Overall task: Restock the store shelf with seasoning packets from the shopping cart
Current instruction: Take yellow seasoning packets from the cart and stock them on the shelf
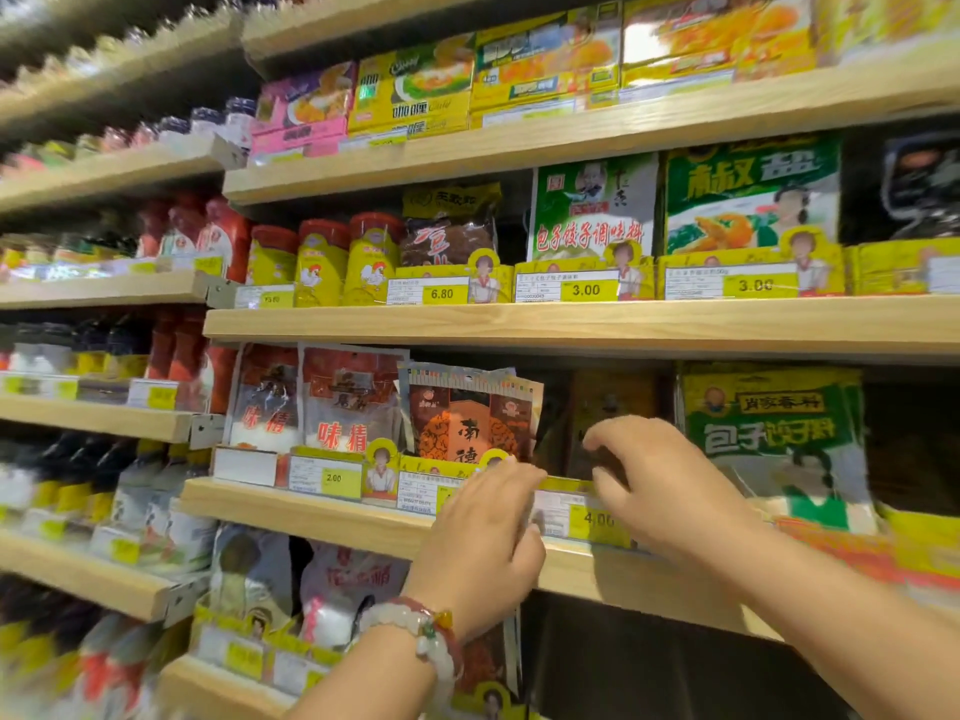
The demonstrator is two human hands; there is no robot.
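Both hands worked at the shelf (363, 527) edge. The left hand (483, 543) lay open, fingers pressing the price-tag rail — likely steadying it. The right hand (660, 475) curled loosely, holding nothing visible; the orange seasoning packet (467, 418) stood upright just above the left fingers.

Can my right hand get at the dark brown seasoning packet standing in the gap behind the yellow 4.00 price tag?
Probably yes. The right hand is already at that gap, and nothing stands between it and the dark brown seasoning packet; only the low yellow 4.00 price tag sits below.
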